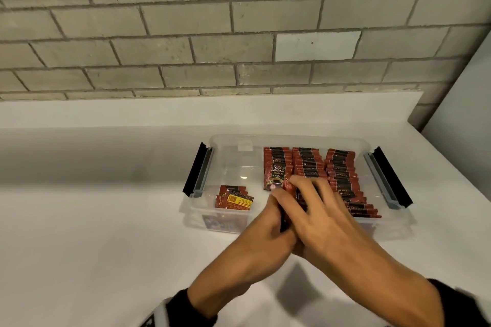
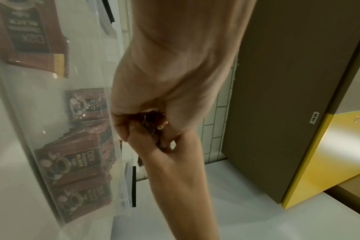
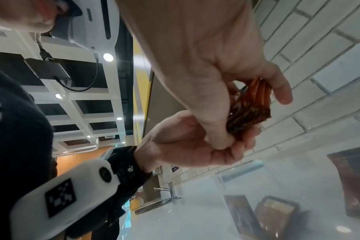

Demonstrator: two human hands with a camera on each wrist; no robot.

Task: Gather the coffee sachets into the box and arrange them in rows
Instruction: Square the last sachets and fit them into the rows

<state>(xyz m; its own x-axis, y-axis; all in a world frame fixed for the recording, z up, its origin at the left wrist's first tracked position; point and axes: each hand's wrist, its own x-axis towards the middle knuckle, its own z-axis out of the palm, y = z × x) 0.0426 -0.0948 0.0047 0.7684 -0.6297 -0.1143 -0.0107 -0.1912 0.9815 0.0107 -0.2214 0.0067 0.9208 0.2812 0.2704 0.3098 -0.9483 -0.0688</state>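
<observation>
**Sachets between both hands at the box's near edge**

Both hands hold one small stack of sachets (image 3: 250, 110) between them, above the near wall of the box (image 1: 289, 138). In the right wrist view my right hand (image 1: 322, 216) has its thumb and fingers curled round the stack from above, and my left hand (image 1: 268, 231) cups it from below with its fingers bent up against the packets. From the head view the right hand lies over the left and hides most of the stack.

Inside the clear plastic box, three rows of sachets (image 1: 309, 164) fill the right half, running from the far wall toward the near wall, each packet overlapping the next. The right row reaches nearly to the near wall. The left row is shorter, and its front packet shows its printed face just beyond my fingertips. A loose pile of sachets (image 1: 233, 198) lies in the near left part of the box, one with a yellow label facing up. The far left part of the box floor is bare plastic.

The box has a dark latch at each short end and sits on the white counter (image 1: 93, 220), nearer its right end, with a grey brick wall (image 1: 186, 34) behind.
</observation>
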